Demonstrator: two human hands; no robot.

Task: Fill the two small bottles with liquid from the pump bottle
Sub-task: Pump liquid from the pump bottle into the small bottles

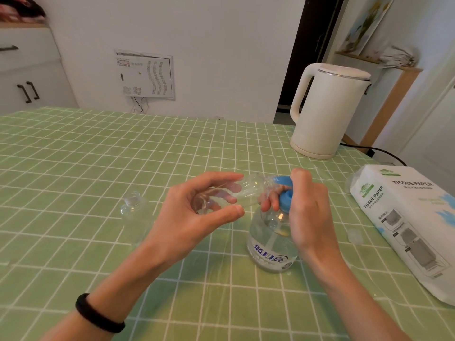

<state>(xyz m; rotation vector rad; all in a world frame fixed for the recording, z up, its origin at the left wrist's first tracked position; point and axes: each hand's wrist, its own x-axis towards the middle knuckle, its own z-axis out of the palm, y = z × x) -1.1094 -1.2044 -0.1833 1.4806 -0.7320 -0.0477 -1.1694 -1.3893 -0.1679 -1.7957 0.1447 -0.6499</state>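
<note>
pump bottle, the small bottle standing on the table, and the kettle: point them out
pump bottle (268,253), head view, on its label
small standing bottle (135,217), head view, on its clear body
kettle (327,114), head view, on its white side

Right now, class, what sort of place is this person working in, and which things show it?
Probably a home kitchen or dining corner: an electric kettle on a green checked tablecloth, a tissue paper pack, and white cabinets behind.
</note>
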